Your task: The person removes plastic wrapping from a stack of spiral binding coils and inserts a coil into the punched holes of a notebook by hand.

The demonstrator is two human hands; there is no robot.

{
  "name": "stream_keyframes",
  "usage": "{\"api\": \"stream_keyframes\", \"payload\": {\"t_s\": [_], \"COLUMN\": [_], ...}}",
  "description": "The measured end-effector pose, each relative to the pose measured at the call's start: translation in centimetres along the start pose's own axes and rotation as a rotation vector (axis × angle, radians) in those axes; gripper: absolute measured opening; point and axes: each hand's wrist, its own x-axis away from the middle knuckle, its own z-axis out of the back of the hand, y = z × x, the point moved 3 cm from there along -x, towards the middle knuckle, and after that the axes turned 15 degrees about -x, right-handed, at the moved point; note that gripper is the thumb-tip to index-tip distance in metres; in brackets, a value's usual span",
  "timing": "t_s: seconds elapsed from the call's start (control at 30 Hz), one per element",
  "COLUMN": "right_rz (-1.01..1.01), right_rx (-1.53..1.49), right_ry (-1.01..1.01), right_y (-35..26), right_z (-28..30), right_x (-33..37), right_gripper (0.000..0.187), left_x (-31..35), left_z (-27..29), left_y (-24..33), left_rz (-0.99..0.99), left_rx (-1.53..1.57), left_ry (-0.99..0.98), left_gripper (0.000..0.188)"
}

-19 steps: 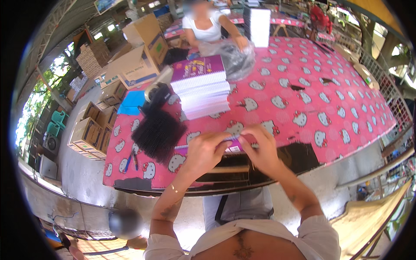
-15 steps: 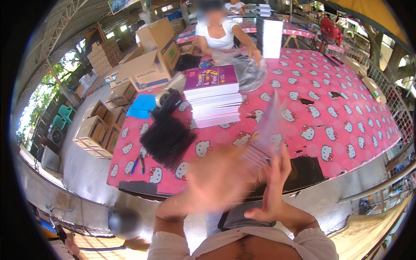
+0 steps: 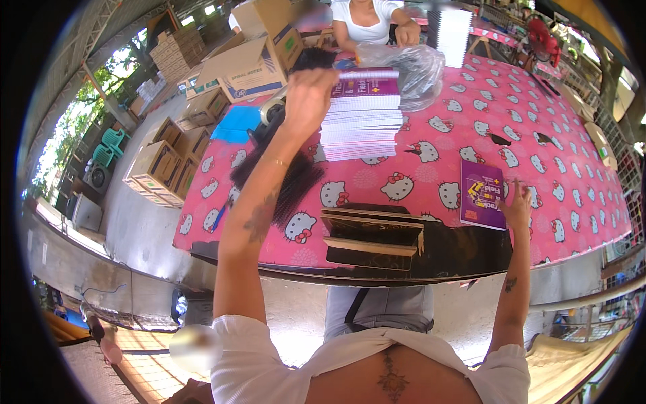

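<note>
My left hand (image 3: 311, 101) reaches to the left edge of a tall stack of white-paged booklets (image 3: 360, 135). Its fingers are curled around the edge of the top purple booklet (image 3: 387, 86), whose far side looks slightly raised and blurred. Off to the right, another purple booklet (image 3: 481, 195) lies flat on the pink tablecloth. Beside it rests my right hand (image 3: 517, 205), fingers spread, thumb at the cover's right edge. Between my arms, at the near table edge, sits a black wooden block with slots (image 3: 371, 236). Black plastic spiral coils (image 3: 296, 192) lie partly behind my left forearm.
A blue sheet (image 3: 235, 125) and a tape dispenser (image 3: 271, 111) lie left of the stack. Behind it are a clear plastic bag (image 3: 420, 74), an open carton (image 3: 252, 67) and a white spiral-bound stack (image 3: 452, 37). A co-worker (image 3: 363, 20) sits across the table.
My hands have parted from over the near edge, uncovering the slotted block. The left went to the stack; the right moved rightward, where a booklet now lies flat. The view has tilted down.
</note>
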Motion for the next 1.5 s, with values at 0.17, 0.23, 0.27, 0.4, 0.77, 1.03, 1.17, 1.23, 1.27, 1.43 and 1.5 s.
{"api": "stream_keyframes", "payload": {"t_s": [0.17,0.23,0.27,0.4,0.77,1.03,1.17,1.23,1.27,1.43,1.5], "right_rz": [0.320,0.329,0.163,0.138,0.018,0.114,0.136,0.119,0.110,0.078,0.119], "right_rx": [-1.002,-1.097,-1.254,-1.319,-1.244,-1.128,-1.096,-1.029,-1.022,-1.038,-0.985], "right_ry": [-0.197,-0.317,-0.378,-0.338,-0.431,-0.226,-0.189,-0.173,-0.149,-0.199,-0.164], "right_y": [-17.8,-19.7,-19.3,-18.4,-22.2,-19.6,-16.7,-16.0,-15.7,-14.1,-14.4], "right_z": [-0.8,-2.6,-4.3,-7.1,-9.3,-11.5,-9.9,-9.5,-9.3,-9.9,-9.7], "right_x": [5.8,7.9,8.9,10.8,12.9,12.2,12.4,12.9,13.0,12.7,12.7], "right_gripper": [0.101,0.083,0.065,0.035,0.060,0.067,0.069,0.071,0.071,0.069,0.067], "left_x": [2.8,4.4,5.3,6.7,16.8,24.3,24.2,24.9,25.3,27.5,27.9], "left_z": [11.4,12.5,12.5,13.1,9.2,5.8,6.6,6.2,5.8,4.6,4.4], "left_y": [9.4,12.4,13.5,15.6,14.9,13.7,11.1,13.4,14.6,16.6,16.8], "left_rz": [0.089,0.021,0.020,-0.016,0.139,1.056,0.687,0.674,0.669,0.734,0.737], "left_rx": [0.016,0.168,0.175,0.182,0.012,0.778,0.285,0.333,0.333,0.319,0.318], "left_ry": [0.202,0.115,0.074,0.042,-0.037,-0.184,-0.137,-0.175,-0.196,-0.212,-0.209], "left_gripper": [0.017,0.030,0.034,0.038,0.048,0.049,0.030,0.030,0.028,0.024,0.024]}}
